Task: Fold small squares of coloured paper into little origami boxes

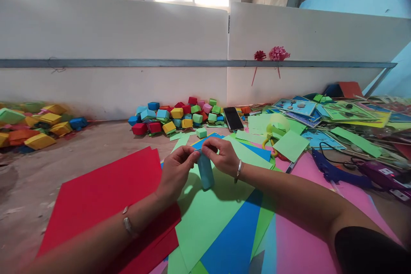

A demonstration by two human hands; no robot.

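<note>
Both hands pinch the top end of a light blue folded paper piece (206, 172), which hangs down between them like a flat-sided tube. My left hand (176, 170) closes thumb and finger on its upper left edge. At the upper right edge, my right hand (222, 154) grips it the same way, fingers bent. The exact fold at the top is hidden behind the fingertips. Beneath the hands lie light green paper sheets (205, 231), with blue paper (234, 239) showing under them.
Red sheets (109, 197) lie at left, pink paper (298, 227) at right. Small coloured paper boxes (162, 114) are heaped behind, beside a phone (233, 118). More boxes (48, 122) fill the far left. A blue glue gun (337, 169) and scissors (267, 141) lie right.
</note>
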